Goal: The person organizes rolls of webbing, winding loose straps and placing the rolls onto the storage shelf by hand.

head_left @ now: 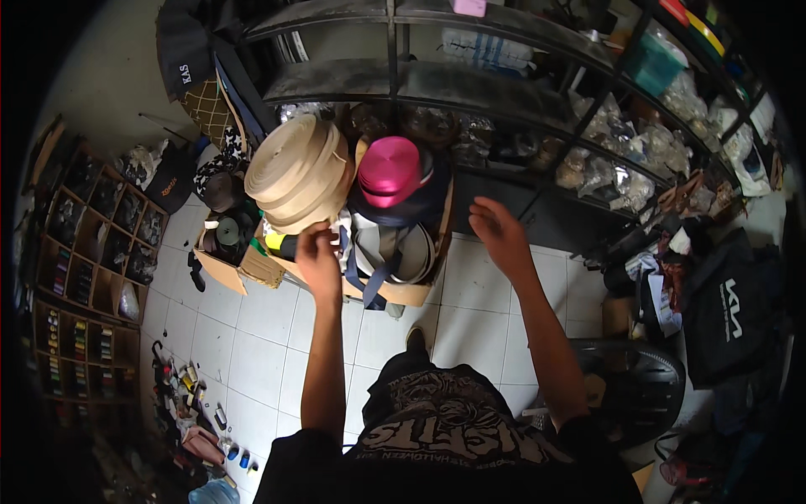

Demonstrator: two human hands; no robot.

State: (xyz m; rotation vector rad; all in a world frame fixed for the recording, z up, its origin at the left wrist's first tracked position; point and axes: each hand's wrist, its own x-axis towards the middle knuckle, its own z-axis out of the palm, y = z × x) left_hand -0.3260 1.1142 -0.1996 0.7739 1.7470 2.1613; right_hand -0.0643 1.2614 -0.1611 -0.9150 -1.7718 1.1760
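Observation:
My left hand (319, 259) is at the front of a cardboard box (409, 295) packed with webbing rolls. Its fingers are bent together beside a black and yellow roll (284, 244); what they hold, if anything, is hidden. Just beyond it, large beige webbing rolls (295, 172) are stacked and tilted. To their right, a bright pink roll (389, 170) lies on top of dark rolls, above a grey-white roll (411, 252) and a dangling dark blue strap (376, 286). My right hand (498, 231) hovers right of the box, fingers loosely curved and apart, holding nothing visible.
Black metal shelves (504, 97) with plastic-bagged goods stand behind the box. On the left are a smaller open box (220, 267) and a wooden thread rack (84, 277). Spools (220, 416) litter the tiled floor. A black chair (634, 391) and a black bag (729, 307) are at right.

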